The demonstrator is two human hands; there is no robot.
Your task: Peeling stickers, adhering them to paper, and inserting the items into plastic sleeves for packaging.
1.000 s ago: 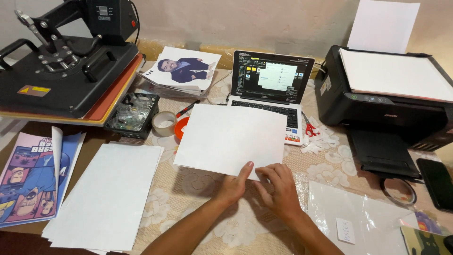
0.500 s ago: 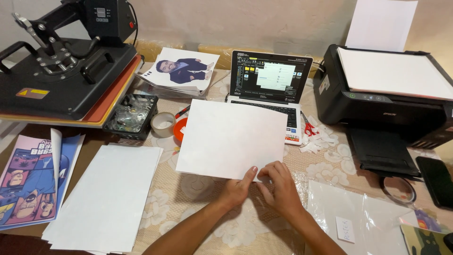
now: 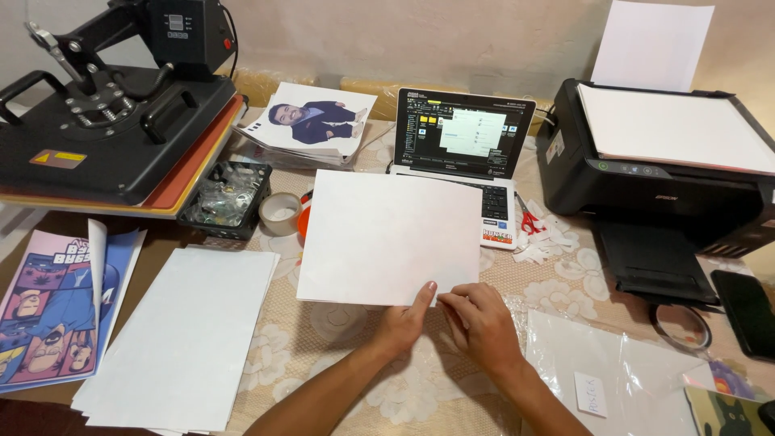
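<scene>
Both hands at the near edge of a white sheet of paper (image 3: 387,238); left hand (image 3: 404,321) pinching that edge, thumb on top and fingers (image 3: 425,295) closed on the paper from below; right hand (image 3: 483,323) just beside it, fingers curled together at the same edge, apparently on the sheet's corner — hard to tell whether gripping or only touching. Sheet held nearly flat and lifted over the desk (image 3: 339,339), far edge reaching across the laptop (image 3: 468,153) keyboard — probably kept level to avoid creasing. Stack of blank sheets (image 3: 182,339) to the left, heat press (image 3: 113,121) beyond; printer (image 3: 654,169) on the right, loaded with paper; tape roll (image 3: 281,214) near the sheet's left edge.
</scene>
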